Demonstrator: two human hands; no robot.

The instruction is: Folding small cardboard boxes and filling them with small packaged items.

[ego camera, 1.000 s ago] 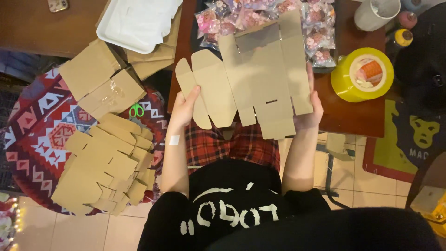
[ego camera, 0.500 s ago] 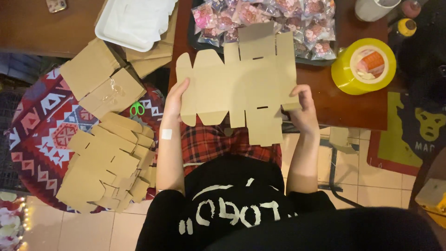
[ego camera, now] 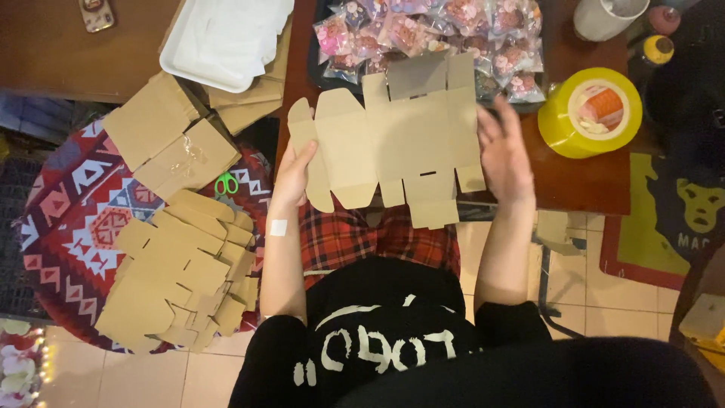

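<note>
Here the left hand (ego camera: 293, 175) pinches the flat cardboard cutout (ego camera: 393, 136) at its edge; the right hand (ego camera: 504, 151) lies open-fingered beside it, over the table (ego camera: 581, 181).

Yellow tape roll (ego camera: 590, 112) crowds the table's right; sweet packets (ego camera: 423, 34) block behind; lap side open.

Black short-sleeved top with white lettering across the chest — sleeves ending above the elbows, bare forearms, small white plaster on the left wrist (ego camera: 278, 227), red-and-black plaid over the lap (ego camera: 355, 234) — no rings visible
</note>
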